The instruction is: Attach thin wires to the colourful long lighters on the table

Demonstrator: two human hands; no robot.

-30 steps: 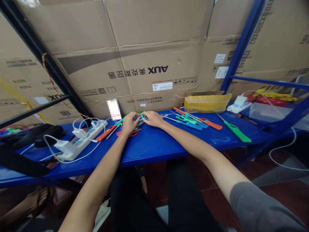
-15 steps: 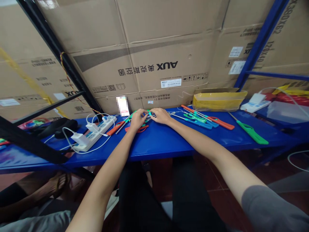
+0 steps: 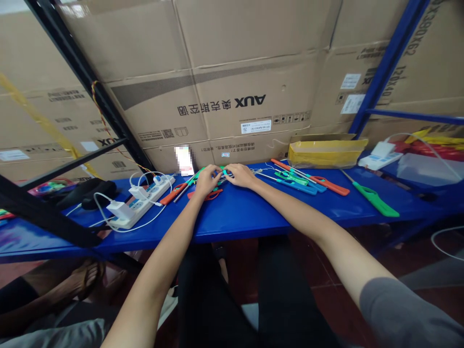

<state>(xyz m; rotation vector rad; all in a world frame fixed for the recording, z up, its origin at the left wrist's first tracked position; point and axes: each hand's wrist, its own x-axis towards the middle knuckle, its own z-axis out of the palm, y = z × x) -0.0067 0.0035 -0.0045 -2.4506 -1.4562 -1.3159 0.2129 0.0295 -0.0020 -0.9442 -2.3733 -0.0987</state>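
Clearly, the relation that matters for me is the narrow space between two hands, slightly above the middle of the frame. A small teal piece [image 3: 225,172] sits there, at the fingertips of the right hand [image 3: 241,174], so this hand is the nearer one. From the right fingers it lies toward the left of the frame; from the left hand [image 3: 208,181] it lies toward the right and a little upward. Its long axis I cannot tell, because it is too small and partly covered.

The right fingers are bent and narrow, and to my judgement they pinch the teal piece. The left fingers are curled, with thumb and index pointing to the same place; whether they hold something, I cannot tell. Under the left hand, a red handle [image 3: 206,195] lies on the blue table [image 3: 239,217], roughly lengthwise across the frame. Beside the left wrist, an orange lighter [image 3: 174,193] is slanted from lower left to upper right, apart from the hand.
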